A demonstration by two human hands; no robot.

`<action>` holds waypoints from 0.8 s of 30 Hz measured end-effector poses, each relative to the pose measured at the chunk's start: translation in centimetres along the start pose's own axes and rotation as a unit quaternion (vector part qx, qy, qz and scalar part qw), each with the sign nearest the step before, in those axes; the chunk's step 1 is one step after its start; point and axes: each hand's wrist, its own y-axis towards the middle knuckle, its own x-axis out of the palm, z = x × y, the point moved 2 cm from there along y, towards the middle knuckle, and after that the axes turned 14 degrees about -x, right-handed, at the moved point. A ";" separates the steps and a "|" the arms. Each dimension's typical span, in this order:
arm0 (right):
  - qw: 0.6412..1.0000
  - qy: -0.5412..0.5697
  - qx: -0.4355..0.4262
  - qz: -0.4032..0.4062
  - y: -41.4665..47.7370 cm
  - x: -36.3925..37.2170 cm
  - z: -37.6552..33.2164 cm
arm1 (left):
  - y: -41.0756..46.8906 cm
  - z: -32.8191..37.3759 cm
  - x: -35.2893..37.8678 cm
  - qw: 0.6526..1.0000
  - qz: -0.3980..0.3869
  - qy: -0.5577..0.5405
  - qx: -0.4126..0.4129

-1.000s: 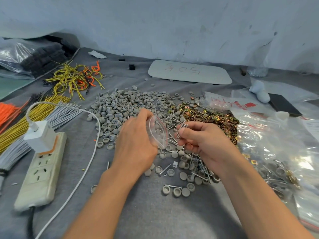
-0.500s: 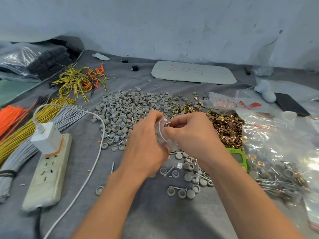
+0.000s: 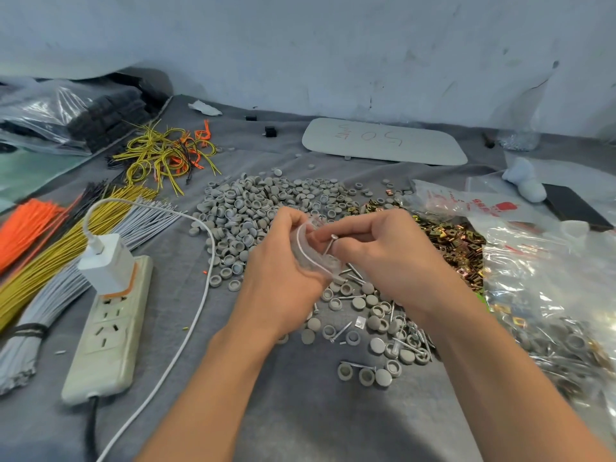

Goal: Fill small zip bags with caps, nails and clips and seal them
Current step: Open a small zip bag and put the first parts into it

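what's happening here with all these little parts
A person is bagging small hardware. The left hand holds a small zip bag open, and the right hand pinches a nail at its mouth. Grey caps, loose nails and brass-coloured clips lie in piles on the grey cloth.

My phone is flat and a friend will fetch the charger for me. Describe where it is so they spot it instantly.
On the grey cloth-covered table, look to the left side, where a cream power strip lies beside yellow and grey wire bundles. The charger is the white block standing in the strip's far socket, the only plug in it.
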 end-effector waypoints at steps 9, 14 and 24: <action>0.997 0.052 -0.050 0.027 0.3 0.8 -0.9 | 0.2 0.5 0.0 0.999 -0.020 -0.044 0.001; 0.983 0.122 -0.051 0.129 0.3 -1.0 -0.6 | 0.2 0.5 0.1 0.997 -0.004 -0.078 -0.009; 0.952 -0.285 0.108 -0.029 0.4 -0.4 4.4 | 1.2 0.5 -2.6 0.935 0.168 -0.308 -0.055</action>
